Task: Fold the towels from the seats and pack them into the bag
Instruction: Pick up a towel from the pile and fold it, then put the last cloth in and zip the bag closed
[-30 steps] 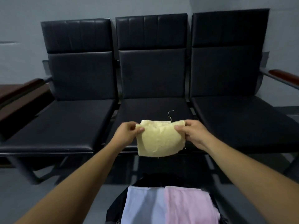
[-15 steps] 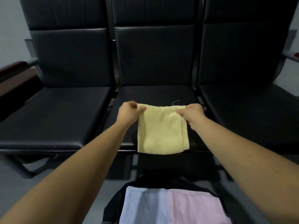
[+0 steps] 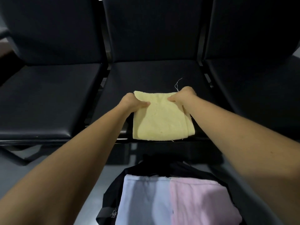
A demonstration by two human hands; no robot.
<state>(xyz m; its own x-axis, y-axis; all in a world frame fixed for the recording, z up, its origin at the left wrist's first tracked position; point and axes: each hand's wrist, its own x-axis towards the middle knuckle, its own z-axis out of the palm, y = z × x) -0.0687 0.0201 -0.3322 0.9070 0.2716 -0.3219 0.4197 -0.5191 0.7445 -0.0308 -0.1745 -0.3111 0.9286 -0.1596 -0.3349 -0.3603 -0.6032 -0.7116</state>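
A folded yellow towel [image 3: 159, 123] lies on the front part of the middle black seat [image 3: 151, 73], its near edge at the seat's front rim. My left hand [image 3: 133, 103] pinches its far left corner and my right hand [image 3: 183, 95] pinches its far right corner. A loose thread sticks up by the right hand. Below, on the floor, the open black bag [image 3: 116, 189] holds a folded light blue towel [image 3: 142, 198] on the left and a folded pink towel [image 3: 201, 202] on the right, side by side.
Three black padded seats stand in a row; the left seat [image 3: 47, 98] and the right seat [image 3: 259, 88] carry nothing. A dark armrest [image 3: 6, 62] juts out at the far left. Grey floor [image 3: 21, 172] surrounds the bag.
The yellow towel hung in the air from both hands; now it has come down and lies flat on the middle seat. The view has tilted down and moved closer.
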